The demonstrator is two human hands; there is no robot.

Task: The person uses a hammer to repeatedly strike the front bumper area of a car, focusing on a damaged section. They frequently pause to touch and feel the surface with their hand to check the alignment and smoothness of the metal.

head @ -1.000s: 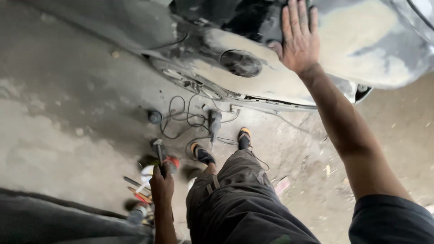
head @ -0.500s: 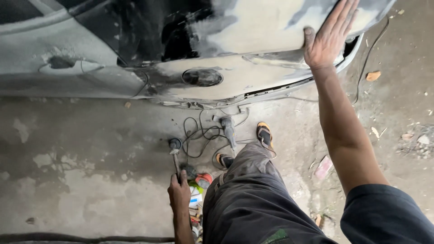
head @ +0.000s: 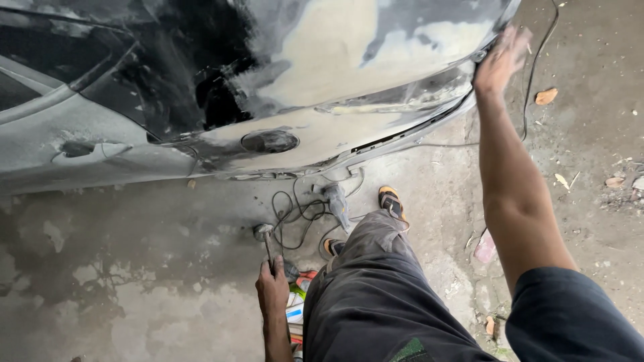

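Nearest the camera, the person's dark trouser leg [head: 376, 295] runs forward between the two hands, ending in a shoe with an orange edge [head: 391, 200]. Low beside that leg, the left hand [head: 272, 289] is closed in a fist round the handle of a small hammer [head: 263, 236], whose metal head points away from the body, above the stained concrete floor [head: 134, 288]. Just right of that hand lie a few bright cans or packets [head: 298, 295], too small to tell apart. Ahead of the hammer head, a grey power tool [head: 337, 201] rests on the floor amid loops of black cable [head: 295, 213]. Farthest off, the right arm stretches up and the right hand [head: 500, 60], blurred, lies open and flat against the edge of the sanded car body panel [head: 335, 60], patched with pale filler.
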